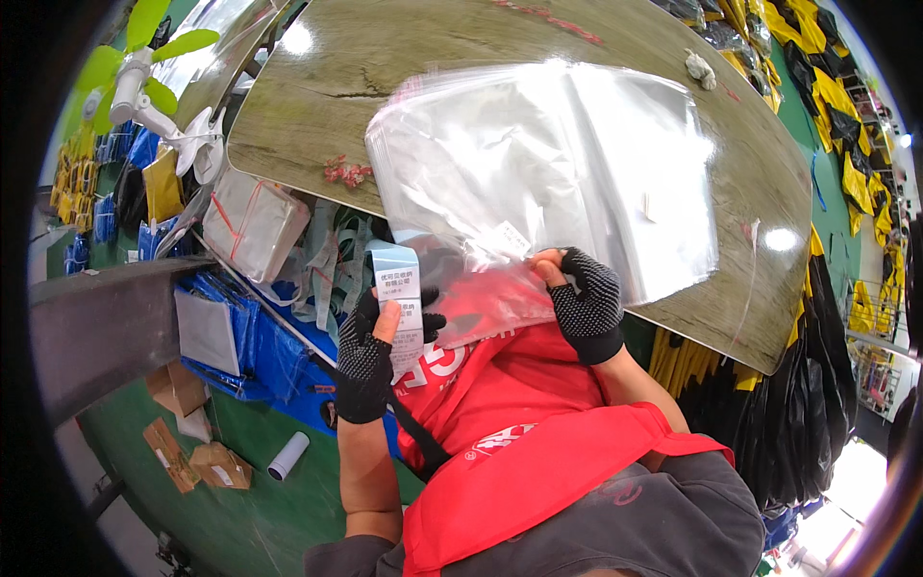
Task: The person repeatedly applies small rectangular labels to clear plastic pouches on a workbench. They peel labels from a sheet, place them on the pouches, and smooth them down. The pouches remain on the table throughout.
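My left hand (363,361), in a black fingerless glove with pale dots, is closed on a strip of white printed labels (401,288), the thumb pressing on its front. Bare thumb and fingertips of my right hand (588,306), gloved alike, pinch the near edge of a clear plastic bag (495,298) that hangs over the table edge in front of my red apron. A small white label (511,237) lies on the clear plastic just beyond the right fingertips. Flat on the table (317,115) is a stack of clear plastic bags (471,163), shiny with glare.
A white clip-on fan with green blades (130,82) stands at the upper left. Blue plastic-wrapped packs (279,346) and a tied bundle of clear bags (255,221) sit left of the table. Cardboard pieces (221,466) and a white tube (288,456) lie on the green floor.
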Available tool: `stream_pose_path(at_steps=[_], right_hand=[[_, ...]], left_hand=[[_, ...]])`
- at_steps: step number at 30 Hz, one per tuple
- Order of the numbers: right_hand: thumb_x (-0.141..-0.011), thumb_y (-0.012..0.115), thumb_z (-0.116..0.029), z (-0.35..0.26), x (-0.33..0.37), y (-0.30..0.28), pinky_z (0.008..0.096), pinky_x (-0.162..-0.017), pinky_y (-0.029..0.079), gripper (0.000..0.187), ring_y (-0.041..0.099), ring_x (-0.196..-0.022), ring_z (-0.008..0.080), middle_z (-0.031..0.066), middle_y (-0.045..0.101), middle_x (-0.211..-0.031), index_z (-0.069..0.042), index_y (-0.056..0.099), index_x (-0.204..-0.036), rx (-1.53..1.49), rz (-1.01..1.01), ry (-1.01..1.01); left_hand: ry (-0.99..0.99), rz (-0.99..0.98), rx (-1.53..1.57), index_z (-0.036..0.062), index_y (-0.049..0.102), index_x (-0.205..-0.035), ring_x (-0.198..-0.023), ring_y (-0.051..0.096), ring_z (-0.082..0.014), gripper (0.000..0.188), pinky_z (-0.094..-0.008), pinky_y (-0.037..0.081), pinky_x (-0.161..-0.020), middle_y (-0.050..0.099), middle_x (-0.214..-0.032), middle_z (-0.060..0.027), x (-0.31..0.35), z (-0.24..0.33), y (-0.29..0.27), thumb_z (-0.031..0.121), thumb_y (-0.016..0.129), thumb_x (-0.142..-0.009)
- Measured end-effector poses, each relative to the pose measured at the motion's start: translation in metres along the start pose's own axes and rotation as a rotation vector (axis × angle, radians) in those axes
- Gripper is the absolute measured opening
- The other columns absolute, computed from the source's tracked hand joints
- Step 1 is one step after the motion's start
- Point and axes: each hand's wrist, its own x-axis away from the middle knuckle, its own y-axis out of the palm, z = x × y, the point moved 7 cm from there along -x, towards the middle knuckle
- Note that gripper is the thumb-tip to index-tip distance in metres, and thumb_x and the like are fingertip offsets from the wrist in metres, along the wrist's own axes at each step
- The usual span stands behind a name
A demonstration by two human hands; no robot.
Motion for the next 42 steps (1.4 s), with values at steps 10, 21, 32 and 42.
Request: stream_pose_path(at_steps=[10, 21, 32, 42], right_hand=[[-0.082, 0.061, -0.02, -0.008, 0.014, 0.023, 0.0313, -0.059, 0.049, 0.022, 0.061, -0.066, 0.0225, 0.0107, 0.065, -0.083, -0.003, 0.064, -0.096, 0.04, -0.528, 0.271], [-0.091, 0.058, -0.019, 0.03, 0.017, 0.006, 0.0311, -0.064, 0.047, 0.023, 0.059, -0.066, 0.0184, 0.0103, 0.064, -0.078, 0.001, 0.064, -0.081, -0.134, -0.18, 0.218], [-0.092, 0.057, -0.021, 0.068, 0.044, -0.176, 0.0343, -0.075, 0.053, 0.025, 0.061, -0.087, 0.0212, 0.0128, 0.059, -0.101, -0.001, 0.056, -0.107, -0.503, 0.842, 0.063], [-0.08, 0.068, -0.003, -0.065, 0.01, 0.035, 0.0277, -0.069, 0.05, 0.041, 0.064, -0.076, 0.0179, 0.0109, 0.065, -0.091, -0.005, 0.058, -0.12, -0.308, -0.195, -0.052]], left_hand=[[0.02, 0.029, -0.058, -0.0003, 0.051, -0.123, -0.088, 0.063, -0.019, 0.035, -0.0294, 0.051, -0.077, 0.063, -0.105, -0.0107, -0.01, -0.02, -0.008, 0.02, 0.05, -0.094], [0.365, 0.086, -0.033, -0.0026, 0.045, -0.125, -0.082, 0.066, -0.0262, 0.039, -0.0357, 0.056, -0.072, 0.062, -0.108, -0.018, 0.02, 0.055, 0.022, 0.022, 0.047, -0.096], [0.243, 0.064, -0.397, 0.0012, 0.043, -0.131, -0.101, 0.06, -0.0201, 0.04, -0.0316, 0.048, -0.086, 0.06, -0.116, -0.012, -0.018, -0.009, -0.02, 0.023, 0.044, -0.097], [0.076, -0.102, -0.226, 0.0008, 0.054, -0.118, -0.096, 0.059, -0.0165, 0.032, -0.0291, 0.048, -0.084, 0.062, -0.103, -0.0082, 0.019, 0.021, 0.043, 0.022, 0.05, -0.095]])
